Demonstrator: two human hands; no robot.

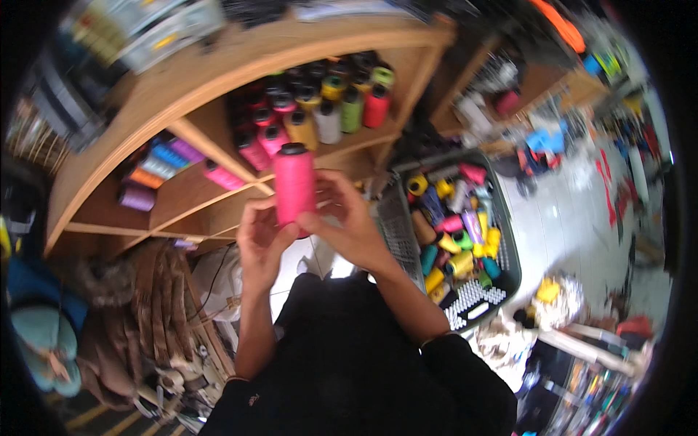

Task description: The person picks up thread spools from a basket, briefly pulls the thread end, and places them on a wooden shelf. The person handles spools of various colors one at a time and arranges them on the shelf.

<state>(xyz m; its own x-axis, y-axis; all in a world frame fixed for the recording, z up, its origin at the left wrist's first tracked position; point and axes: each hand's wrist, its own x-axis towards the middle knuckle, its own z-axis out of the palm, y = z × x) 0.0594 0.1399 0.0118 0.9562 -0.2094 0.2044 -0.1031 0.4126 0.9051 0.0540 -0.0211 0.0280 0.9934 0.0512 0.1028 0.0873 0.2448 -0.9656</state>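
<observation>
Pink thread spool [294, 183] stands upright, black top uppermost, between both hands [309, 232].

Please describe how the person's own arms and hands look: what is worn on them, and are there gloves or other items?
Both hands, the left hand and the right hand, are bare, without gloves. The forearms are bare too. Black sleeves are pushed up toward the elbows. A thin band seems to circle the right forearm near the sleeve's edge; it is too small to tell more. No rings can be made out.
</observation>
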